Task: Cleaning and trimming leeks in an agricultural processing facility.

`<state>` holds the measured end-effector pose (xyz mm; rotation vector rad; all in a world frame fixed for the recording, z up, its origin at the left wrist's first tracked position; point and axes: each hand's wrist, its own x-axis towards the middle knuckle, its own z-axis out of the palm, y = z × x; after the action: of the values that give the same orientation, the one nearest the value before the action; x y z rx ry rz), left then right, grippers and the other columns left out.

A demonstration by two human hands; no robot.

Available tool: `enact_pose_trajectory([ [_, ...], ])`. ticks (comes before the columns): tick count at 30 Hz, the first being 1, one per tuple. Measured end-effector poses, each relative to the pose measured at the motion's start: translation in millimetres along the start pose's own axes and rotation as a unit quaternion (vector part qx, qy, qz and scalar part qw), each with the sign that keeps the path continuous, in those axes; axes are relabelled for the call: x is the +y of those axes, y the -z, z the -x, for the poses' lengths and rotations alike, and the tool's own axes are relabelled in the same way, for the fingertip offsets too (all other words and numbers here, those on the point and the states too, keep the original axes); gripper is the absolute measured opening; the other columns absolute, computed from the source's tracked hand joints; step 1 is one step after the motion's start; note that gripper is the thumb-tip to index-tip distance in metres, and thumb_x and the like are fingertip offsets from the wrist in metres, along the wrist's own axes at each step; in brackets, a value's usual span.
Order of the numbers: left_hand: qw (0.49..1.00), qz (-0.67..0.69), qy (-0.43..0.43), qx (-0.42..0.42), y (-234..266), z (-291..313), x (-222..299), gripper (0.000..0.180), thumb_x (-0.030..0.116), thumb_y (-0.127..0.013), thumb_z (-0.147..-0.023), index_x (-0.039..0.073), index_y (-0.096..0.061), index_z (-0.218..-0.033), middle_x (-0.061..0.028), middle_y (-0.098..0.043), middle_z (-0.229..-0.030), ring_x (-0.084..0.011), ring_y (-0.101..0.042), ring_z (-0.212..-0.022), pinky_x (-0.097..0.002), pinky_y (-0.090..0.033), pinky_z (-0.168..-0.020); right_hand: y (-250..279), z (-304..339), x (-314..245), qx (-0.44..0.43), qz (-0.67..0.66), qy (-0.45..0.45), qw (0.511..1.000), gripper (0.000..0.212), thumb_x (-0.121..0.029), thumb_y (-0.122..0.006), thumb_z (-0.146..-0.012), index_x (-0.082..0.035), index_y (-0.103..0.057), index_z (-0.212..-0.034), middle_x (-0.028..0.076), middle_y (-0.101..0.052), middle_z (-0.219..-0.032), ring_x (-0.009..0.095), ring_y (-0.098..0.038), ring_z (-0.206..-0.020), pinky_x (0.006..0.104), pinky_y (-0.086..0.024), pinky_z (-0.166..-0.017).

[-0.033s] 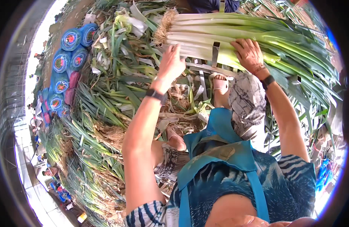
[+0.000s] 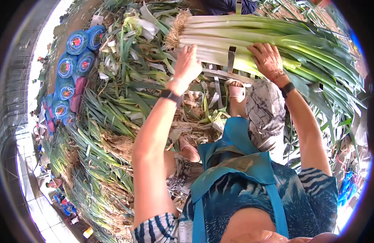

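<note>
A wide bundle of leeks lies across a low metal frame in front of me, with its stringy roots to the left and its green leaves to the right. My left hand is at the near edge of the white stems, close to the roots, its fingers drawn together. Whatever is between those fingers is hidden. My right hand rests on the stems where white turns to green, with its fingers apart.
Loose leeks and torn leaves cover the ground to the left. Blue net-wrapped bundles are stacked at the far left. A person in dark clothing is beyond the leeks. My sandalled foot is close to the frame.
My left hand has shifted slightly to the right along the near edge of the stems. The right hand has barely moved, and the leeks lie as before.
</note>
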<state>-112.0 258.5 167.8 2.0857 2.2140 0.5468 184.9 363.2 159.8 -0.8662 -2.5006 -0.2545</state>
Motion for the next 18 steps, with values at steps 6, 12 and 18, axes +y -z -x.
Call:
enact_pose_trajectory([
  [6,0.992,-0.111,-0.02,-0.064,-55.6,-62.4,18.8,0.047,0.007,-0.054,-0.076,0.011,-0.053,-0.123,-0.015,-0.046,-0.132,-0.0321,-0.043,-0.121,-0.0483,-0.035,-0.101,0.3,1.1,3.1,-0.01,0.0,-0.004,1.0,0.036,-0.017,-0.065,-0.076,-0.016,-0.062,-0.112,0.001,-0.058,-0.105,0.021,-0.054,-0.098,0.0366,-0.041,-0.082],
  [12,0.989,-0.132,-0.066,0.031,-70.2,-66.9,-3.7,0.031,0.003,-0.052,-0.074,0.013,-0.057,-0.103,-0.0098,-0.054,-0.098,-0.0312,-0.051,-0.1,-0.0479,-0.04,-0.087,3.7,-1.1,-5.1,-0.028,0.012,-0.029,0.999,0.034,-0.014,-0.062,-0.077,-0.017,-0.062,-0.111,0.001,-0.058,-0.104,0.02,-0.054,-0.097,0.0352,-0.04,-0.08],
  [18,0.984,-0.134,-0.112,0.039,-67.0,-75.8,-9.0,0.034,0.0,-0.05,-0.074,0.011,-0.058,-0.105,-0.0121,-0.057,-0.098,-0.0323,-0.054,-0.095,-0.0447,-0.044,-0.084,-4.5,-3.6,-1.7,-0.045,-0.005,-0.044,0.998,0.037,-0.017,-0.065,-0.077,-0.017,-0.061,-0.114,0.001,-0.058,-0.106,0.022,-0.053,-0.1,0.0377,-0.041,-0.083],
])
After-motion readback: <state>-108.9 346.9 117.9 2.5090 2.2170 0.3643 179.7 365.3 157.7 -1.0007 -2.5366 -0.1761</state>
